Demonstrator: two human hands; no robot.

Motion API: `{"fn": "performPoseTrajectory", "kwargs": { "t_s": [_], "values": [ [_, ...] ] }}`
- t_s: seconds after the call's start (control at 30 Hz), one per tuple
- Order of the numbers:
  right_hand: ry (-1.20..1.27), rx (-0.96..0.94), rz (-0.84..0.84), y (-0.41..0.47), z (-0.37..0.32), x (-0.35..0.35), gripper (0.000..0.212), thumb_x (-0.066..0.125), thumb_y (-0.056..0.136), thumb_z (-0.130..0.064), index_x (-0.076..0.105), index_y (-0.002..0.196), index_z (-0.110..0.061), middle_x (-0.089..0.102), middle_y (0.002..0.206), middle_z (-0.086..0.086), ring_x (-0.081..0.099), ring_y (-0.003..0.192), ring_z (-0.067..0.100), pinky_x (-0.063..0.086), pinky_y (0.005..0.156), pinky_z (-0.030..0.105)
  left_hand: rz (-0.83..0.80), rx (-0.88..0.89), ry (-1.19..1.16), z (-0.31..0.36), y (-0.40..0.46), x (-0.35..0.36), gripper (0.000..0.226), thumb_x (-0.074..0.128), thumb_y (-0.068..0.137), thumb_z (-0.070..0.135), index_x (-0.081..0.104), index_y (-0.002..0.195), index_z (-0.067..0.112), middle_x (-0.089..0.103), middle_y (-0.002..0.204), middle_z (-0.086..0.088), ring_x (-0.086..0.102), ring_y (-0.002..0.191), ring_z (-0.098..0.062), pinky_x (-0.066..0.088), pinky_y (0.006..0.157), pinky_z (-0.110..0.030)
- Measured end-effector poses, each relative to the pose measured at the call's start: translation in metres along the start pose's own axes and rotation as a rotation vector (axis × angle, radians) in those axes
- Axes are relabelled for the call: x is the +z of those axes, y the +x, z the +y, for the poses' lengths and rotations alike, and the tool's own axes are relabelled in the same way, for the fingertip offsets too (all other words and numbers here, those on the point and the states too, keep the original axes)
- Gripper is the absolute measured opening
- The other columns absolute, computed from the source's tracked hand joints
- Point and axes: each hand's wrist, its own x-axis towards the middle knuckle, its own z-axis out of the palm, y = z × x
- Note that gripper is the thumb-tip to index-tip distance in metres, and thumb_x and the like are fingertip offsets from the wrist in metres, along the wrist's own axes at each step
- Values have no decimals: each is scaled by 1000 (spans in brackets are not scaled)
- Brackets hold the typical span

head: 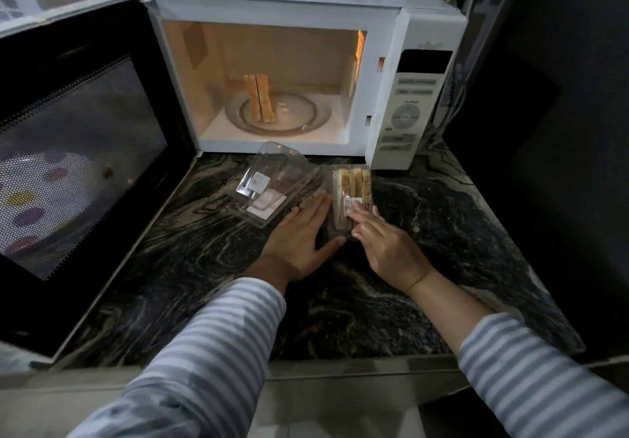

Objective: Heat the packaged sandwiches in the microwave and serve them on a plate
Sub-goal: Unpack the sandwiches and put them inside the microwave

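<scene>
Fingers (361, 211) of the right hand (388, 247) are bent and rest on top of a sealed sandwich pack (352, 199), fingertips by its white price label; they press more than grip, thumb hidden. Left hand (299, 238) lies flat beside it, fingers straight and close together, pointing away from the person, thumb spread to the right and touching the pack's near corner. So the pack sits between the two hands, just right of the left palm, under the right fingertips.

Pack is clear plastic w/ sandwich halves standing on edge inside. It lies on the dark marbled table (442, 226), just in front of the microwave (381, 63). An empty clear pack (275, 182), opened, lies just left of it, touching the left fingertips' side; a label shows on it too.

Microwave is white, door (85, 138) swung wide open to the left, interior lit warm. On the glass turntable (306, 110) inside, an unwrapped sandwich (259, 102) stands upright, left of centre, well apart from both hands. Control panel (408, 107) is at the right w/ buttons, text too blurred to read.

Both arms wear grey-and-white striped sleeves (218, 345).
</scene>
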Motion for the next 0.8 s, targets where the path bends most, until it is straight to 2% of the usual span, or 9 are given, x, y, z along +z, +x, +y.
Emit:
{"fn": "performPoseTrajectory", "kwargs": {
  "t_s": [0.1,0.23,0.4,0.63,0.8],
  "values": [
    [-7,-3,20,-1,-1,-2,25,42,96,-9,64,95,4,60,127,21,51,127,31,42,106,41,18,15,4,1,0,0,88,22,84,70,0,154,21,-6,162,7,2,147,-4,6,119,-33],
    [-14,15,24,-2,-3,-2,26,42,96,-9,61,106,6,60,126,22,51,127,32,43,105,40,29,25,7,2,0,1,86,26,87,67,2,154,20,-6,162,7,3,147,-6,5,120,-36],
    [-23,31,22,-2,-4,-5,25,44,95,-7,61,107,6,60,126,22,52,127,32,42,106,40,54,66,86,2,3,0,89,15,84,70,8,154,14,-3,162,1,1,148,-9,-2,121,-42],
    [-44,47,24,-1,-5,-7,29,42,96,-8,63,108,9,61,125,21,53,126,31,38,109,34,56,73,112,5,3,-2,91,11,83,69,9,154,12,1,162,-3,-3,148,-11,-7,120,-44],
    [-57,42,35,-2,-5,-6,29,41,97,-9,63,107,8,62,124,20,54,125,30,40,107,37,62,76,126,6,2,-2,91,11,83,68,9,153,11,1,162,-3,-4,148,-11,-6,120,-45]
  ]
}}
